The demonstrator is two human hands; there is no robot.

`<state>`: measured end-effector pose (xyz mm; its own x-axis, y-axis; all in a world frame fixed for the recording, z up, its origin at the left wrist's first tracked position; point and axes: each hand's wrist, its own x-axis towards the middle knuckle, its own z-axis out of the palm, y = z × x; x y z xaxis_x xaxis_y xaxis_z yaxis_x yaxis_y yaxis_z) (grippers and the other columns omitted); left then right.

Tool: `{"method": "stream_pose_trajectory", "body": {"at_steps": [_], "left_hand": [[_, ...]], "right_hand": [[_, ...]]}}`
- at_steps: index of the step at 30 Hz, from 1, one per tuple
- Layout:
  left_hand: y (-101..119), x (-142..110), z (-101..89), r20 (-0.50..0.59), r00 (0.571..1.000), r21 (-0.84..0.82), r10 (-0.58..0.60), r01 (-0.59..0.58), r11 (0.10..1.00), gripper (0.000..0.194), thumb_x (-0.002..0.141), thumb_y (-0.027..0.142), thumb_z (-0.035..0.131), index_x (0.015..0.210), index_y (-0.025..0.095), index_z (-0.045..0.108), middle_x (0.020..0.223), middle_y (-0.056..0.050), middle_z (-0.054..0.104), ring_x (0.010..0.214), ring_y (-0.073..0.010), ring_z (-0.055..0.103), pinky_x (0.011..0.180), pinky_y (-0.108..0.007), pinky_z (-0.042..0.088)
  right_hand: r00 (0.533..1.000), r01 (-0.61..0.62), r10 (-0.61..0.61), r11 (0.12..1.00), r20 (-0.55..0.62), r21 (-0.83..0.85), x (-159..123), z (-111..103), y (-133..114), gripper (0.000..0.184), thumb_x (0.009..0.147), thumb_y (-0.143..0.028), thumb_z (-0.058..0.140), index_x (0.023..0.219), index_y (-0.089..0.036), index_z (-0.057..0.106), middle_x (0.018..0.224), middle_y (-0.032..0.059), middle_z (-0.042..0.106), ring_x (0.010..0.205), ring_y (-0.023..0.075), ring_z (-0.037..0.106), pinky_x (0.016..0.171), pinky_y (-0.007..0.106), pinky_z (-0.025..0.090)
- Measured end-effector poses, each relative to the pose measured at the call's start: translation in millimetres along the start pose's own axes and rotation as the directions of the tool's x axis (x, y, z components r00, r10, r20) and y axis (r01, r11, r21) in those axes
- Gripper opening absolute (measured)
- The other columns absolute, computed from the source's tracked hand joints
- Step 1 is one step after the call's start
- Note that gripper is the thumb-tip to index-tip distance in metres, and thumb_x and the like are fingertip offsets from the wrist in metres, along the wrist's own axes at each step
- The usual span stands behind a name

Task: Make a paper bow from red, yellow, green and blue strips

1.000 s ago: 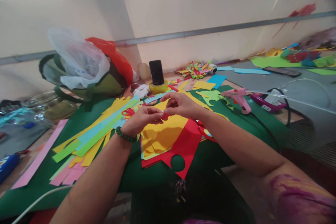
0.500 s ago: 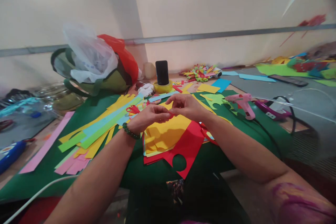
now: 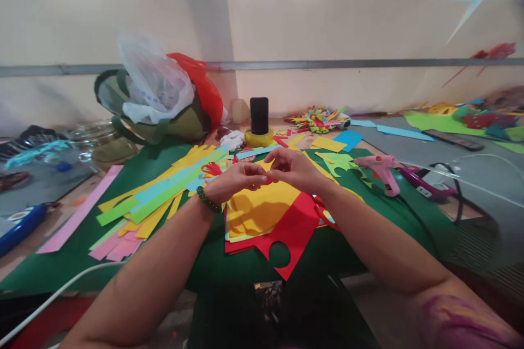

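Note:
My left hand (image 3: 234,180) and my right hand (image 3: 293,168) meet above a stack of yellow paper (image 3: 262,207) and a red sheet (image 3: 292,234) with a round hole cut in it. Both hands pinch a small red paper piece (image 3: 267,178) between their fingertips. A green bead bracelet (image 3: 207,200) circles my left wrist. Long yellow, green and blue paper strips (image 3: 159,196) lie to the left of my left hand on the green felt (image 3: 61,267).
A pink glue gun (image 3: 382,170) lies right of my hands with its cord. A black phone (image 3: 259,115) stands in a yellow tape roll. Plastic bags (image 3: 158,95) sit at the back left, a colourful paper flower (image 3: 317,118) behind, pink strips (image 3: 77,212) at left.
My hands stay pinched together on the small red piece. The view has tilted and drifted slightly, so everything sits a little further right and lower in the picture.

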<state>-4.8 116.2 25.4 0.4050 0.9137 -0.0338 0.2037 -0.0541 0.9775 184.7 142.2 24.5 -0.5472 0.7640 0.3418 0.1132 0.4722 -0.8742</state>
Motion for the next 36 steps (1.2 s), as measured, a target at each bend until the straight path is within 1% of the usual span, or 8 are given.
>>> {"method": "stream_pose_trajectory", "body": {"at_steps": [5,8,14,17,20,27,33,36], "left_hand": [[-5.2,2.1,-1.9,-0.064,0.998,-0.122,0.013,-0.021,0.992,0.032,0.066,0.043,0.08,0.075,0.018,0.062,0.071,0.002,0.065,0.069,-0.011,0.06,0.068,-0.024,0.047],[-7.7,2.0,-3.2,-0.03,0.999,-0.145,-0.014,0.01,0.989,0.035,0.067,0.045,0.08,0.077,0.018,0.06,0.074,0.0,0.068,0.071,-0.0128,0.064,0.067,-0.025,0.048],[-4.5,1.0,-2.3,0.012,1.0,-0.195,-0.016,0.018,0.981,0.033,0.063,0.035,0.085,0.075,0.016,0.061,0.072,-0.002,0.07,0.067,-0.0116,0.065,0.066,-0.024,0.048],[-1.1,0.2,-0.6,0.067,0.998,-0.212,-0.017,0.031,0.977,0.031,0.062,0.029,0.086,0.083,0.015,0.068,0.078,-0.003,0.073,0.071,-0.0123,0.066,0.064,-0.023,0.048],[0.4,-0.4,1.2,0.113,0.993,-0.181,-0.03,0.05,0.982,0.03,0.06,0.026,0.085,0.085,0.015,0.073,0.081,-0.004,0.073,0.072,-0.0119,0.064,0.065,-0.022,0.049],[-1.1,0.3,-1.2,0.087,0.994,-0.171,-0.064,0.078,0.982,0.023,0.062,0.029,0.085,0.076,0.015,0.074,0.074,-0.003,0.071,0.068,-0.0113,0.062,0.067,-0.024,0.05],[-3.4,3.0,-3.2,0.068,0.997,-0.237,-0.047,0.062,0.969,0.034,0.058,0.034,0.088,0.077,0.014,0.068,0.076,-0.002,0.072,0.069,-0.0109,0.065,0.068,-0.023,0.05],[-11.1,6.5,2.2,0.104,0.987,-0.213,-0.119,0.139,0.967,0.037,0.057,0.036,0.088,0.075,0.015,0.064,0.08,-0.003,0.073,0.076,-0.0139,0.069,0.069,-0.024,0.05]], "right_hand": [[0.992,-0.119,0.117,0.992,-0.049,-0.033,0.1,3.7,-4.6,0.015,0.074,-0.018,0.062,0.087,-0.019,0.055,0.062,-0.0018,0.066,0.061,0.0169,0.069,0.057,0.025,0.049],[0.983,-0.183,0.18,0.931,-0.041,-0.316,-10.3,-1.5,-24.2,0.015,0.076,-0.015,0.063,0.091,-0.019,0.06,0.068,0.0021,0.07,0.064,0.0192,0.069,0.058,0.027,0.047],[0.977,-0.178,0.187,0.44,-0.104,-0.88,-79.9,-33.0,-58.2,0.023,0.089,-0.033,0.055,0.107,-0.022,0.065,0.083,0.0081,0.074,0.075,0.025,0.068,0.058,0.03,0.041],[0.929,-0.226,0.344,0.229,-0.138,-0.947,-112.0,-40.4,-40.6,0.026,0.091,-0.027,0.049,0.109,-0.018,0.064,0.097,0.011,0.073,0.089,0.0257,0.068,0.066,0.03,0.044],[0.873,-0.259,0.457,0.139,-0.17,-0.956,-121.5,-39.1,-15.6,0.039,0.088,-0.022,0.048,0.125,-0.014,0.057,0.117,0.015,0.067,0.106,0.0286,0.063,0.074,0.032,0.045],[0.834,-0.406,0.491,0.236,-0.252,-0.883,-115.6,-55.0,-10.7,0.058,0.074,-0.017,0.053,0.131,-0.013,0.046,0.083,0.008,0.07,0.073,0.0239,0.065,0.056,0.028,0.034],[0.901,-0.432,0.36,0.679,-0.243,-0.594,-150.4,-74.9,-18.9,0.038,0.072,-0.029,0.056,0.108,-0.02,0.051,0.076,0.0008,0.061,0.061,0.0161,0.059,0.055,0.027,0.045],[0.898,-0.429,0.295,0.754,-0.328,-0.498,-145.9,-73.0,-4.8,0.038,0.069,-0.044,0.065,0.096,-0.02,0.052,0.064,-0.0027,0.055,0.055,0.0154,0.054,0.05,0.027,0.043]]}}
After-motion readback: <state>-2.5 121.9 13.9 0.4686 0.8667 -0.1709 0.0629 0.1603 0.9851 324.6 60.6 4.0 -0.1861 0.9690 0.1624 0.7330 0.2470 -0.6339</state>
